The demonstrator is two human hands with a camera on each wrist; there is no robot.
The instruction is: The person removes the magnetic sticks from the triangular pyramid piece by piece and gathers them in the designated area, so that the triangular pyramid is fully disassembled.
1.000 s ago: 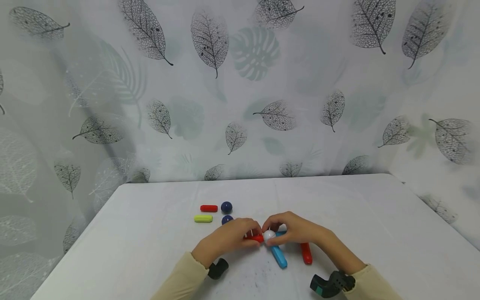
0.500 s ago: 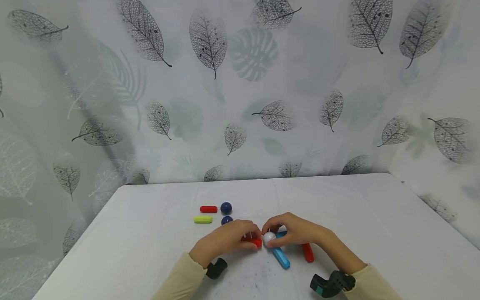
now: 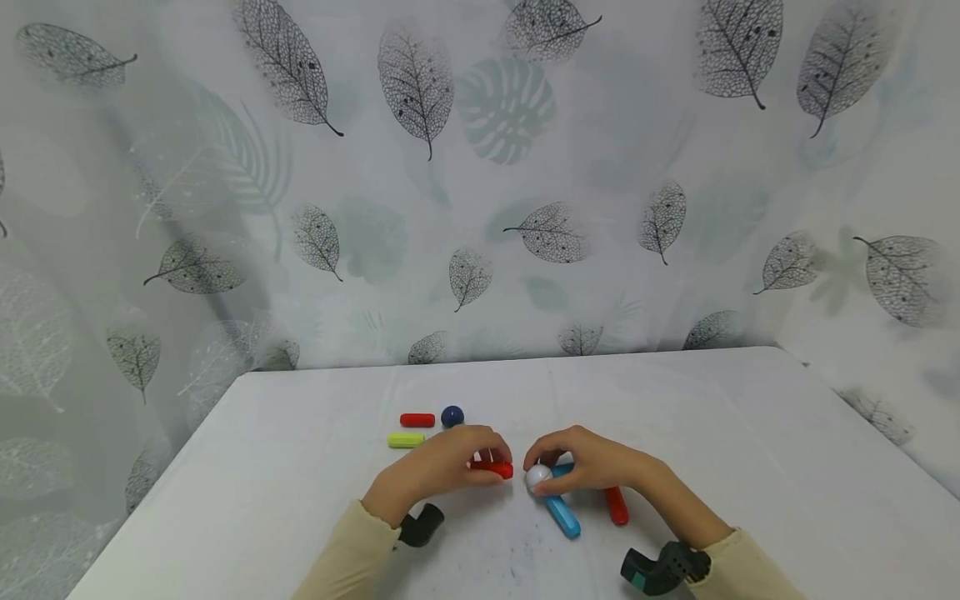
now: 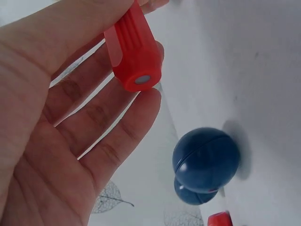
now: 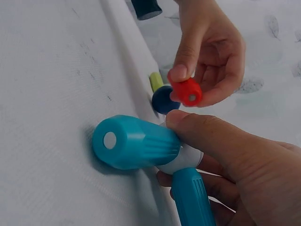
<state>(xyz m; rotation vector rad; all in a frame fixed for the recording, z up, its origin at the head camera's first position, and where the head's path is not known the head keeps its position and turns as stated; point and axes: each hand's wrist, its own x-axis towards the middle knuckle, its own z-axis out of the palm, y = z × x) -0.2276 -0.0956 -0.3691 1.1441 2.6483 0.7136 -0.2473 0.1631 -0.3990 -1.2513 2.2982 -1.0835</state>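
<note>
Red rod, centre frame, is pinched in the left hand, just left of the white ball. The right hand grips that ball, with blue rods attached. Advisable: align the rod's end squarely with the ball.

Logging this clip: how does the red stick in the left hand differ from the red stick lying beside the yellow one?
The held red stick is pinched in the left hand, lifted; the far red stick lies flat and untouched on the table. The held one sits near the white ball; the far one beside the yellow stick. Both look alike in colour and shape.
</note>
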